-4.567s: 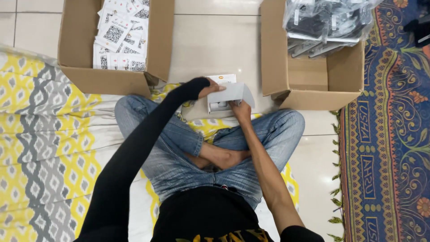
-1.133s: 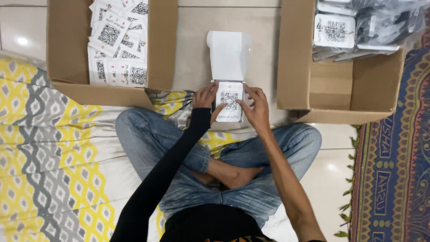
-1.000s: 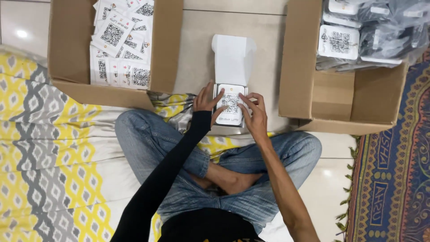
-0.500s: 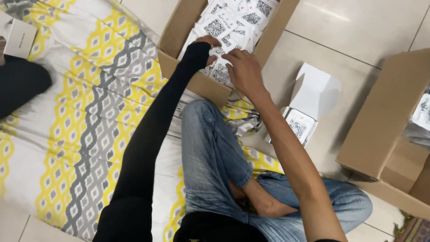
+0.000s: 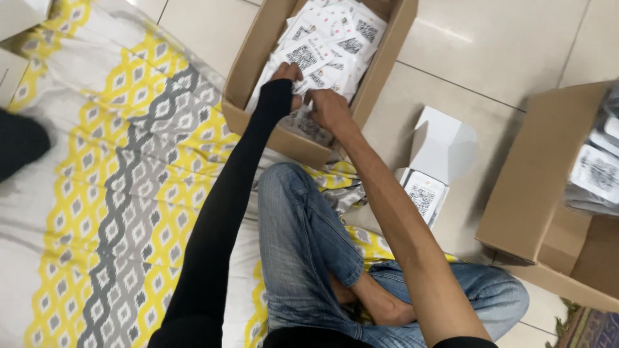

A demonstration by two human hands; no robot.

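Cards (image 5: 322, 48): white printed cards with square black code patterns, heaped loose in an open cardboard box (image 5: 248, 106) on the floor, just ahead of the person's left knee.
Left hand (image 5: 287, 74): black sleeve down to the knuckles; reaches into the box, fingers on the cards at the near wall. Grip: cannot tell whether it pinches a card.
Right hand (image 5: 329, 108): bare arm, just beside the left hand, fingers curled down into the same heap. Grip: hidden, cannot tell.
Hands: close together, nearly touching, both inside the box.
Small box (image 5: 427, 193): white, lid (image 5: 445, 138) up, a coded card on top; sits on the tiles (image 5: 509, 45) right of the arm, untouched.
Second carton (image 5: 535, 187): far right, holds grey wrapped packs (image 5: 596, 171).
Legs: crossed, blue jeans (image 5: 303, 238).
Sheet (image 5: 109, 193): yellow, grey and white pattern, under the person.
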